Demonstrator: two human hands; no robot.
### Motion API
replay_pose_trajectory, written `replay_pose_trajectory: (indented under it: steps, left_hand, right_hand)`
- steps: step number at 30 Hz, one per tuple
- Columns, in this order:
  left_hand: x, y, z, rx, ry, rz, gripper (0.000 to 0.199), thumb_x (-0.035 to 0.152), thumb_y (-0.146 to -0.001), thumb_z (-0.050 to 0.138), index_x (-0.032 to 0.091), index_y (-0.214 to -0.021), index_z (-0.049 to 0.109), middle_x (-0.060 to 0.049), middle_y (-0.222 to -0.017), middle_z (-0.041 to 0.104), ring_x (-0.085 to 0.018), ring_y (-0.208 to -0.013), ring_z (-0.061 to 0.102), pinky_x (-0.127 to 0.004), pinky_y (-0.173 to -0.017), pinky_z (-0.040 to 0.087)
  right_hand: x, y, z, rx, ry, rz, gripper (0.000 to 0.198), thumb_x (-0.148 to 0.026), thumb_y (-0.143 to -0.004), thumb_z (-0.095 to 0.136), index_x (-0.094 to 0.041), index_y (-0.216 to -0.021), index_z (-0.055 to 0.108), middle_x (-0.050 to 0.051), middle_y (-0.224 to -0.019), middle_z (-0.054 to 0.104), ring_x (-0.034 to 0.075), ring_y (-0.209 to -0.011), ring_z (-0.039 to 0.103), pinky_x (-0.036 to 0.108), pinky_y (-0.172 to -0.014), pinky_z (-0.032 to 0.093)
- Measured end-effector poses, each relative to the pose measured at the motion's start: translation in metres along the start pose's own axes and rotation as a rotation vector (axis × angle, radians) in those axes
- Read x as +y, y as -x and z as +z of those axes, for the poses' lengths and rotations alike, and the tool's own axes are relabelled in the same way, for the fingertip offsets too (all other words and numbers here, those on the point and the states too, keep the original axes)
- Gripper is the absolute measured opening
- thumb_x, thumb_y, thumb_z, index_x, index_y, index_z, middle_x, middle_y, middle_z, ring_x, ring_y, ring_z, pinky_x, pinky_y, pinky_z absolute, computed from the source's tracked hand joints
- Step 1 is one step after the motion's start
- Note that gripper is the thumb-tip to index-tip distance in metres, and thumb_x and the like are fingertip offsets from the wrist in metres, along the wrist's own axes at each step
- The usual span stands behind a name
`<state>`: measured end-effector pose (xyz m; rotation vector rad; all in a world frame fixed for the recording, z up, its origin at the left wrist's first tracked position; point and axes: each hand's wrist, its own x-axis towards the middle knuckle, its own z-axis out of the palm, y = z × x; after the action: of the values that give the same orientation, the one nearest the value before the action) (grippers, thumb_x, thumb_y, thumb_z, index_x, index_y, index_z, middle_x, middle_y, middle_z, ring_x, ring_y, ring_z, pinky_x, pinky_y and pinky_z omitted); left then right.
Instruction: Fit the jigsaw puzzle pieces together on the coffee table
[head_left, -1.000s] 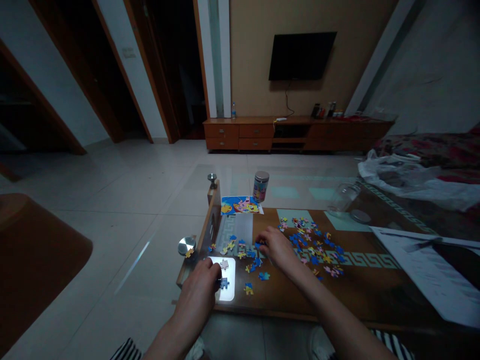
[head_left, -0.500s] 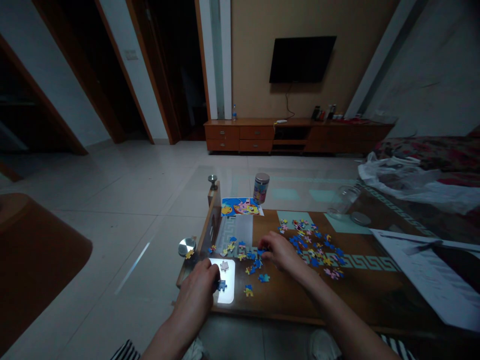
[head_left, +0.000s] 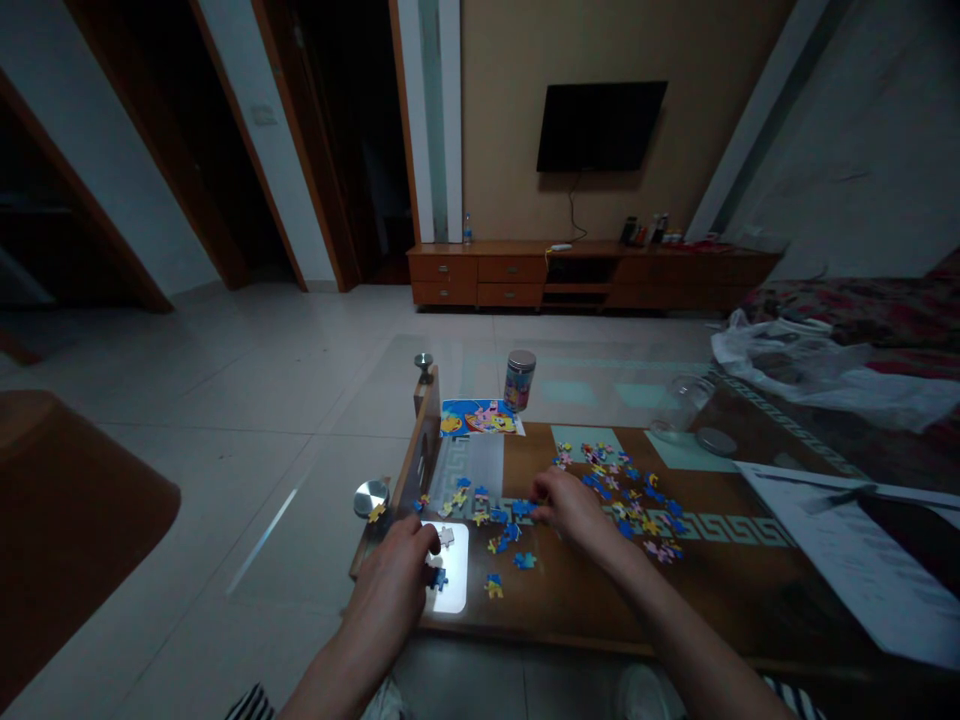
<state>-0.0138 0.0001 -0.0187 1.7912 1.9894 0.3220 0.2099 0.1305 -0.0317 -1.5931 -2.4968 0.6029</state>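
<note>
My left hand (head_left: 401, 570) rests at the left side of a bright white patch (head_left: 456, 590) on the table, fingers curled round the edge of a blue puzzle piece (head_left: 439, 578). A pale grey puzzle piece (head_left: 446, 537) lies on the same patch, just above. My right hand (head_left: 566, 503) is closed, with its fingertips low beside a blue puzzle piece (head_left: 522, 508); whatever is between them is hidden. Between the hands lie several loose pieces, including a light blue one (head_left: 524, 561) and a yellow and blue one (head_left: 493, 586).
A larger heap of puzzle pieces (head_left: 637, 505) spreads right of my right hand. Behind are a picture sheet (head_left: 480, 417) and a lidded can (head_left: 520, 380). A clear jar (head_left: 682, 408), a round lid (head_left: 716, 441) and papers (head_left: 817, 560) occupy the right side.
My right hand has shifted slightly right, uncovering more of the blue piece beside its fingertips. The left hand stays nearly in place. The whole view has tilted a little.
</note>
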Motion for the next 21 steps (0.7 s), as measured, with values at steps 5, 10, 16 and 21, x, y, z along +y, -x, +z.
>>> replay_pose_trajectory:
  steps: [5, 10, 16, 21]
  left_hand:
    - [0.009, -0.006, 0.005, 0.048, -0.029, 0.05, 0.018, 0.008, -0.076, 0.044, 0.018, -0.084, 0.058, -0.006, -0.098, 0.056, -0.021, -0.094, 0.053, -0.03, -0.074, 0.039]
    - [0.033, -0.016, 0.008, 0.082, 0.001, 0.071, 0.024, 0.004, -0.073, 0.05, 0.018, -0.09, 0.059, -0.006, -0.1, 0.056, -0.022, -0.098, 0.052, -0.03, -0.078, 0.04]
    - [0.062, -0.036, 0.015, 0.135, -0.043, 0.132, 0.028, 0.003, -0.074, 0.048, 0.016, -0.093, 0.062, -0.007, -0.099, 0.056, -0.022, -0.1, 0.05, -0.029, -0.082, 0.04]
    - [0.083, -0.054, 0.027, 0.132, -0.114, 0.114, 0.025, 0.007, -0.078, 0.048, 0.016, -0.097, 0.062, -0.008, -0.1, 0.056, -0.022, -0.101, 0.05, -0.03, -0.083, 0.039]
  right_hand:
    - [-0.005, 0.006, -0.003, 0.01, 0.009, 0.031, 0.014, -0.009, -0.069, 0.064, -0.015, -0.081, 0.063, 0.006, -0.086, 0.065, 0.019, -0.079, 0.057, 0.024, -0.063, 0.033]
    - [-0.005, 0.01, -0.003, 0.014, 0.002, 0.042, 0.018, -0.008, -0.069, 0.061, -0.016, -0.085, 0.061, 0.005, -0.086, 0.066, 0.018, -0.078, 0.059, 0.024, -0.061, 0.031]
    - [-0.007, 0.014, -0.004, 0.024, 0.005, 0.022, 0.018, -0.006, -0.07, 0.056, -0.018, -0.081, 0.065, 0.005, -0.086, 0.068, 0.019, -0.082, 0.06, 0.025, -0.064, 0.033]
    - [-0.008, 0.018, -0.003, 0.041, 0.008, 0.039, 0.016, -0.008, -0.072, 0.055, -0.017, -0.081, 0.066, 0.007, -0.087, 0.068, 0.02, -0.083, 0.062, 0.026, -0.066, 0.035]
